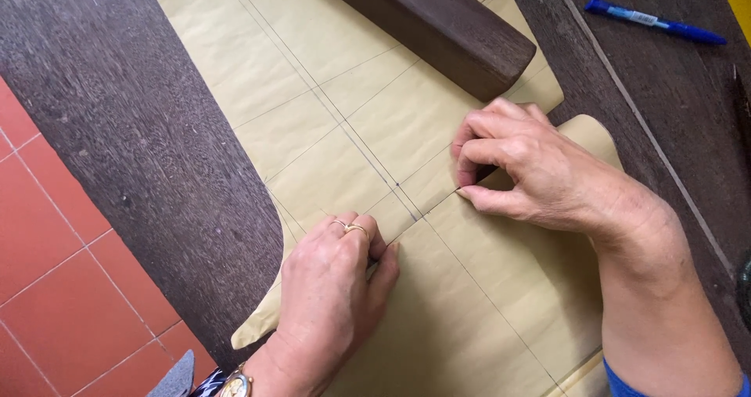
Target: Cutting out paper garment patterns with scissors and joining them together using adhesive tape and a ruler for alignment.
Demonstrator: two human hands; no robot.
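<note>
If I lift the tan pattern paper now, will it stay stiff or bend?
The tan pattern paper looks thin and already creases under the right hand, so it would probably flop. The dark wooden block resting on it would likely hold it back.

Dark wooden block (pixel 438 25) blocks top centre; blue ballpoint pen (pixel 653 21) upper right. Bare dark wooden table (pixel 133 123) at left w/ free room.
</note>
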